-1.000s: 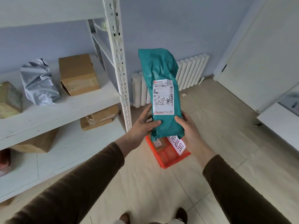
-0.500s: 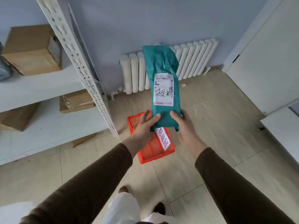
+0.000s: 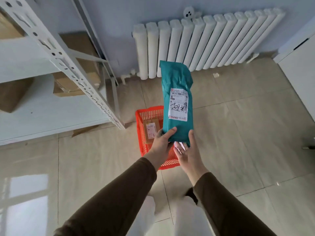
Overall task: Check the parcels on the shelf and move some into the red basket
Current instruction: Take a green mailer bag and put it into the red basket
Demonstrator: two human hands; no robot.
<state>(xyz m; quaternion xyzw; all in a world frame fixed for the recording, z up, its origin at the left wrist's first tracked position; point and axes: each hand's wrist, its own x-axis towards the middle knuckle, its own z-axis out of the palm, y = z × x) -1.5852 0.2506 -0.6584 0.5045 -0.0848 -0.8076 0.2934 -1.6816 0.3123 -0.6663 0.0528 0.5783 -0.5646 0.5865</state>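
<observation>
Head view: teal parcel (image 3: 177, 103) now lower, over red basket (image 3: 150, 113).

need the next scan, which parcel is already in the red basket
The small brown box with a white label, lying inside the red basket. The teal parcel is above it in the left hand; the other boxes sit on the shelf.

One teal parcel bag (image 3: 177, 99) with one shipping label (image 3: 178, 104), one red basket (image 3: 150, 114) holding one small cardboard box (image 3: 150, 131), three cardboard boxes on one white shelf unit (image 3: 51, 116), one white radiator (image 3: 204, 45), and two hands, left hand (image 3: 161, 145) and right hand (image 3: 189, 155).
</observation>
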